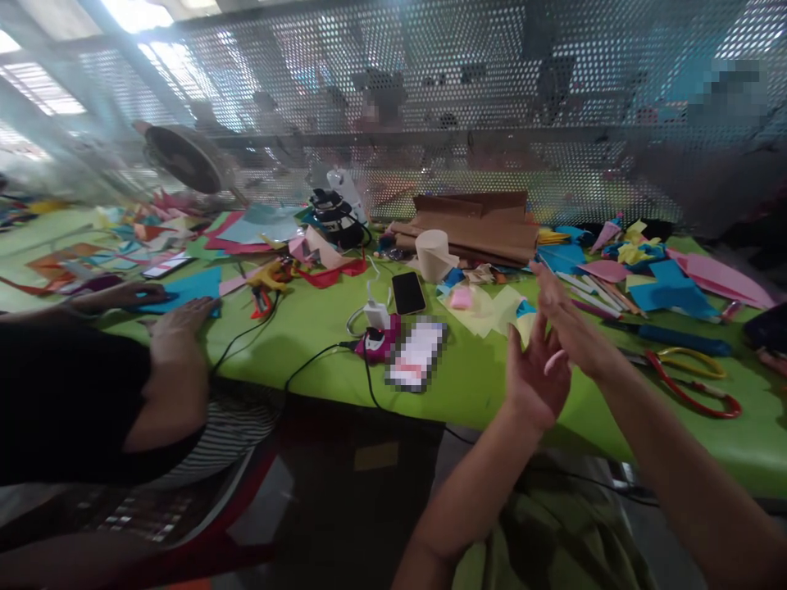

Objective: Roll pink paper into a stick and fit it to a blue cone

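A: A perforated screen (467, 106) runs behind a long green table (479, 385). Where are the wearer's hands?

B: Above the table's near edge, right of the middle. The left hand (539, 381) faces palm up, fingers loosely bent, thumb apart; the right hand (566, 321) slants flat across it, fingers stretched out. Neither pinches anything.

A: And the small pink piece (557, 361)?

B: Between the two palms, a curved end showing. How firmly they press, I can't tell.

A: How would you do that well?

B: It looks like rolling between palms, so I'd use light, even strokes, palms parallel, checking often for flat spots. Too much weight would probably squash it.

A: Now the counts.

B: One small pink piece in hand, and one pink block (461, 297) on yellow paper (483, 315) mid-table. Two phones left of that: one dark (409, 293), one lit (418, 354). One cream roll (432, 256), before brown cardboard (467, 231) at the far edge. Toward the right end, one blue-handled tool (682, 338) and two scissor loops, yellow (694, 352) and red (725, 410); whether they make one pair is unclear.

A: The neighbour?

B: Two hands (184, 319) on one blue sheet (193, 288), near edge, left.
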The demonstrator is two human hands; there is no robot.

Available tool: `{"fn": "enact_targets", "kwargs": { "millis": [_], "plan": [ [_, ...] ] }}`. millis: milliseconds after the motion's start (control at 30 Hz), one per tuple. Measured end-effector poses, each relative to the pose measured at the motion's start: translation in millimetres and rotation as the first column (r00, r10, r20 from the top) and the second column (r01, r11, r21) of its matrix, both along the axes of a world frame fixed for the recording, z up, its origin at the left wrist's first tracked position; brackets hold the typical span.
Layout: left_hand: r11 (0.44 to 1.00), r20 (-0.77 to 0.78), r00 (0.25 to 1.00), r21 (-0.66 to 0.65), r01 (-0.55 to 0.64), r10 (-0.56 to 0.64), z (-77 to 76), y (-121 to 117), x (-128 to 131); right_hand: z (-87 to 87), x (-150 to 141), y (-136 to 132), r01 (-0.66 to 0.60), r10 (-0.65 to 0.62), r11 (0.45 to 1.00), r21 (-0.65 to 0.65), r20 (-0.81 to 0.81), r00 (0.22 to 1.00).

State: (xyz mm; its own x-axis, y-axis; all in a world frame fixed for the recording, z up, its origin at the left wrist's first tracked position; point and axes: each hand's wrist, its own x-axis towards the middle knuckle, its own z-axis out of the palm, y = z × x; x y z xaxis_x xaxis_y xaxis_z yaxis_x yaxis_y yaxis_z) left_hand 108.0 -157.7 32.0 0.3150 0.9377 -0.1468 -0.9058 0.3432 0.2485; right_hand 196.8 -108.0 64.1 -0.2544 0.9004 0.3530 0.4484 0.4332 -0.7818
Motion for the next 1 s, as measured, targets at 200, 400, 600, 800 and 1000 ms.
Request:
{"fn": "enact_targets", "kwargs": {
  "millis": [200,400,600,800,1000],
  "plan": [
    [1.000,0.003,1.000,-0.017,0.007,-0.007,5.6,-1.9,-0.9,-9.9,-1.6,2.8,0.089,-0.132,0.981,0.171,0.257,0.957],
    [0.997,-0.008,0.998,-0.057,0.060,-0.061,2.8,-2.2,-13.4,-12.5,11.3,6.4,0.128,-0.189,0.973,0.192,0.350,0.918],
    [0.995,0.039,0.994,0.017,0.101,-0.102,3.4,-6.9,-20.8,-14.1,13.7,3.3,0.174,-0.288,0.937,0.303,0.391,0.874],
    [0.992,0.009,0.995,0.083,0.098,-0.099,2.4,-13.6,-16.1,-15.5,21.8,11.1,0.183,-0.219,0.954,0.237,0.137,0.966],
    [0.963,-0.213,0.976,0.255,0.092,-0.037,-7.3,-17.3,-3.8,-20.2,29.7,16.5,0.236,-0.248,0.948,0.214,0.034,0.968]
  ]
}}
